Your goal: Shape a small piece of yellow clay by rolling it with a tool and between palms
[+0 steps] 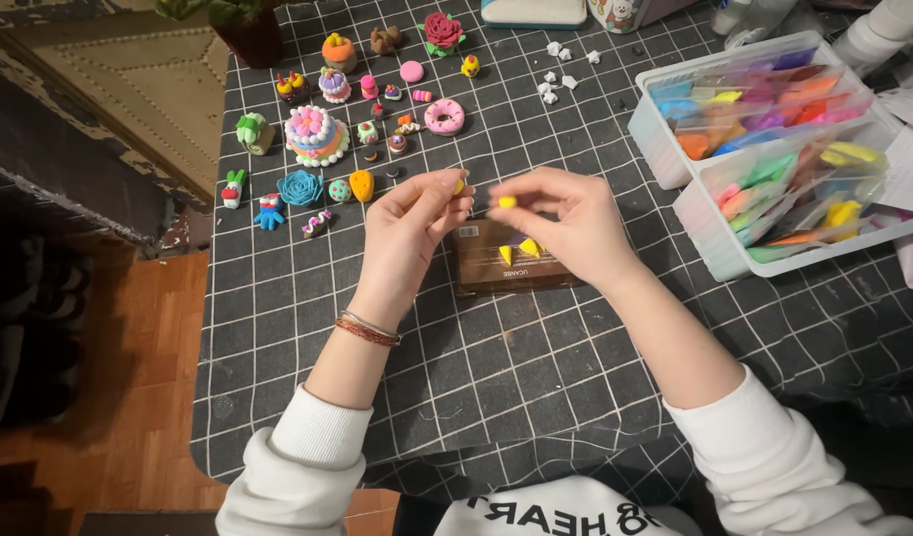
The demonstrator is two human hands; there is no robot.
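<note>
My left hand [409,233] pinches a tiny bit of yellow clay [459,186] between thumb and fingertips. My right hand [566,223] holds another small yellow clay ball [507,201] at its fingertips, a short gap from the left hand. Both hover over a brown rectangular box [496,273] lying on the black grid-patterned mat [536,377]. Two yellow wedge-shaped clay pieces [521,248] rest on the box top, just under my right fingers.
Several small clay figures [318,134] fill the mat's far left: a layered cake, a blue rose [300,188], a pink donut [444,116], a red rose [443,31]. Two clear bins of coloured clay packets [764,139] stand at right. White clay bits [556,74] lie beyond. The table edge drops at left.
</note>
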